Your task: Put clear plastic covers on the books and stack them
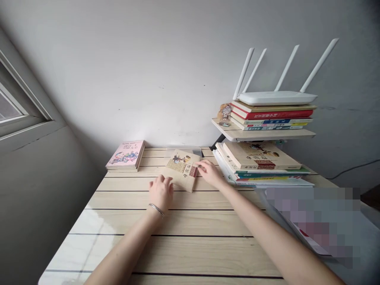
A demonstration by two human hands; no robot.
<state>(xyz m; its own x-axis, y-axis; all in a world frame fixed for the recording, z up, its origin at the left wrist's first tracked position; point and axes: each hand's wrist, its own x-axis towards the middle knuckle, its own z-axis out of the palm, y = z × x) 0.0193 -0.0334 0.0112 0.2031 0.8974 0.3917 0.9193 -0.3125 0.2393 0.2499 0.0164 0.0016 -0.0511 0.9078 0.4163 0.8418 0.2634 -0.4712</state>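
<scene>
Table (192, 253): pale wood-grain slats, dark seams. Pink books (126, 156): stacked, illustrated cover, Chinese lettering. Left hand (161, 193): silvery metal bangle (156, 209); fingers curled by the beige book's near-left side, grasp cannot be told. Beige book (179, 178): paper cover, mid-table between both hands; Chinese title blurred. Right hand (209, 172): fingers bent, touching its right edge; grip uncertain. Router (277, 97): white plastic, four antennas, atop books.

i'm touching a beige book (181, 172) bearing a maroon block, black lettering and a yellow-and-black drawing. my bangle (156, 209) is gleaming silver. dark stripes are crossing the pale wood-grain tabletop (204, 223). a booklet (124, 155) is showing pink, the router (276, 98) is showing white.
</scene>
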